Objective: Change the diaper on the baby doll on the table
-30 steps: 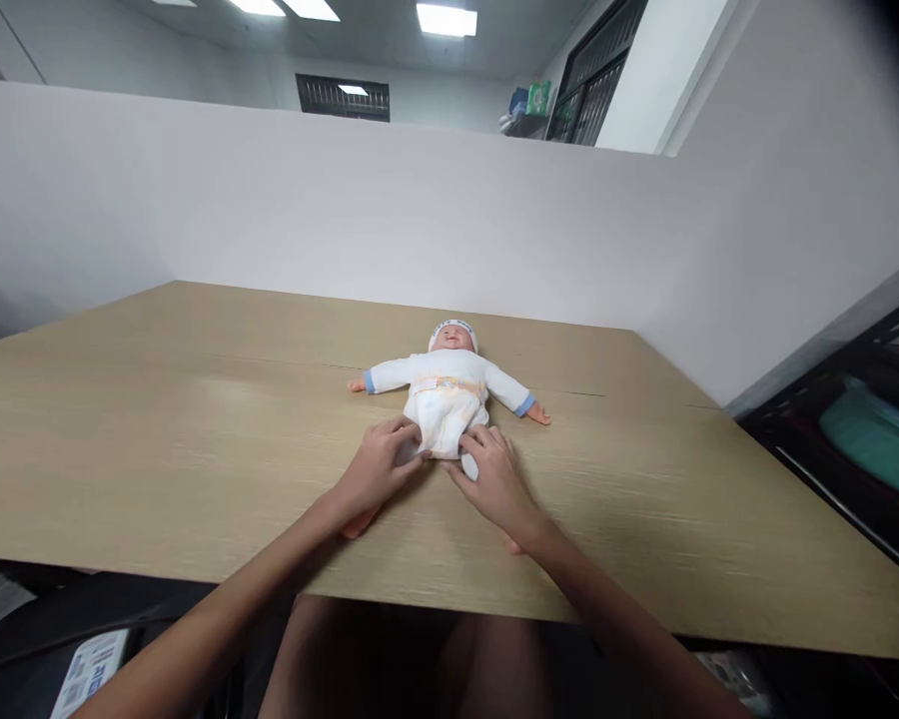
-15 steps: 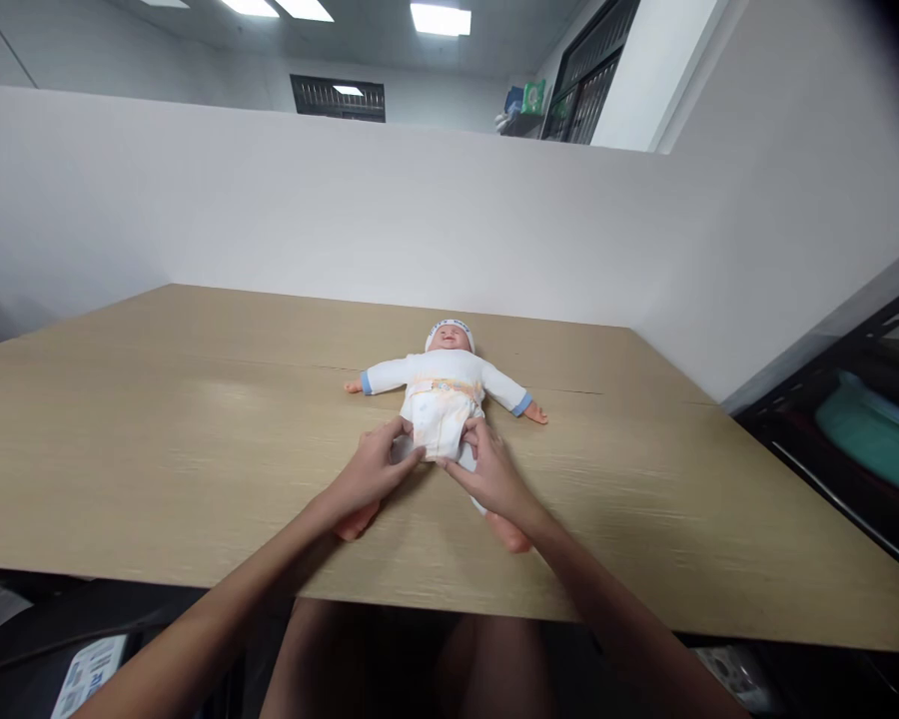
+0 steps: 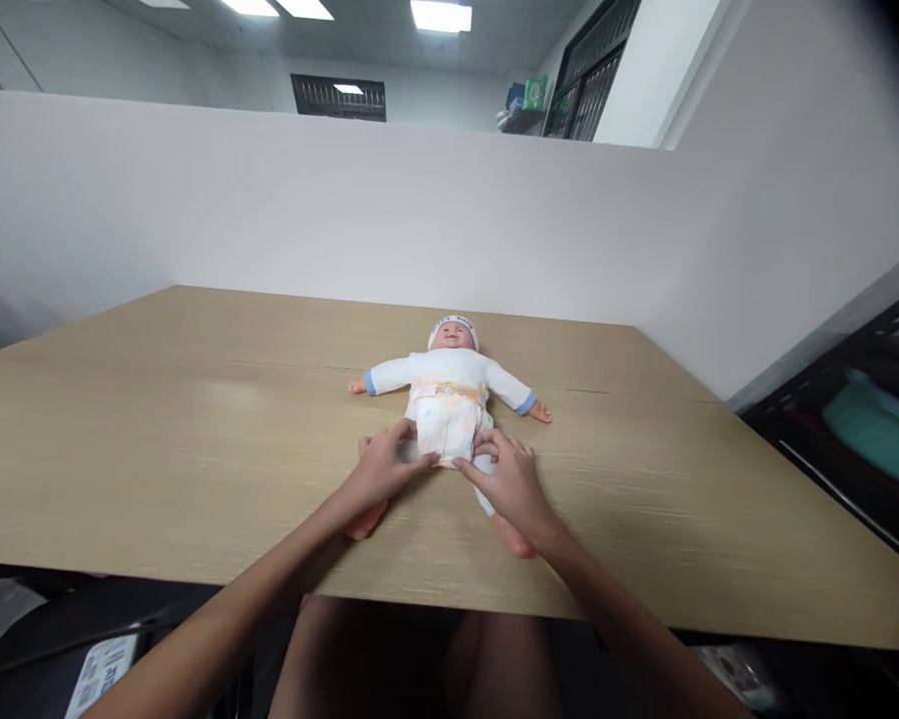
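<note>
A baby doll (image 3: pixel 452 364) in a white top with blue cuffs lies on its back, arms spread and head away from me. Around its hips is a white diaper (image 3: pixel 446 427) with a patterned orange waistband, fastened at the front. My left hand (image 3: pixel 384 469) grips the diaper's edge by the leg on the left, its thumb at the lower front. On the other side my right hand (image 3: pixel 515 487) has its fingers at the opposite leg edge, thumb also near the crotch. The doll's legs are partly hidden under my hands; its bare feet stick out toward me.
The doll lies on a wide wooden table (image 3: pixel 157 449) with a low white wall (image 3: pixel 330 210) behind it. To the right stands a dark shelf (image 3: pixel 801 429) holding a teal item (image 3: pixel 880 429). A labelled box (image 3: pixel 103 671) sits below the table's front left edge.
Both hands remain at the diaper's leg edges, with slight shifts of the fingers. The doll and hands appear a little further right in view.
</note>
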The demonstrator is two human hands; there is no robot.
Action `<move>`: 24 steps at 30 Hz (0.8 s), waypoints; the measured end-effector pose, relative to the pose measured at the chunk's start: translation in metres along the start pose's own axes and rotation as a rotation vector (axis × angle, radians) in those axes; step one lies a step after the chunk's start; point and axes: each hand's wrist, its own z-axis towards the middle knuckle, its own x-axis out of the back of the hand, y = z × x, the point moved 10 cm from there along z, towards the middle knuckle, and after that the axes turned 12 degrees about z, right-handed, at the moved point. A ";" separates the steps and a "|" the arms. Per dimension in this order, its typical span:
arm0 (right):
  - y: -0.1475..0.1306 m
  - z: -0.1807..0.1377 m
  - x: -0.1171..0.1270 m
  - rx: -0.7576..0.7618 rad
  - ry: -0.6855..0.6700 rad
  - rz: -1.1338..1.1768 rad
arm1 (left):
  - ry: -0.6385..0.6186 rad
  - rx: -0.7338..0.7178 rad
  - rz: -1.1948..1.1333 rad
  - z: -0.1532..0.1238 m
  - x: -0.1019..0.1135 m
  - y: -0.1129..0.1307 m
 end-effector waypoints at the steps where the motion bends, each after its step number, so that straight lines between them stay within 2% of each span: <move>1: -0.001 -0.001 0.000 0.004 0.001 -0.026 | 0.000 0.000 0.000 -0.001 0.000 -0.001; 7: -0.014 -0.002 -0.005 0.070 0.006 -0.141 | 0.016 0.093 0.002 0.005 -0.001 -0.003; 12: -0.016 -0.002 -0.009 -0.013 0.010 -0.147 | 0.068 0.212 -0.017 0.009 -0.002 -0.006; 15: -0.018 -0.008 -0.011 -0.049 0.036 -0.178 | 0.142 0.219 0.006 0.004 -0.004 -0.009; 20: -0.018 -0.018 -0.007 -0.053 0.154 -0.165 | 0.227 0.221 0.025 -0.003 -0.006 -0.014; 24: -0.017 -0.017 -0.008 -0.059 0.135 -0.181 | 0.244 0.240 -0.051 -0.005 -0.003 -0.013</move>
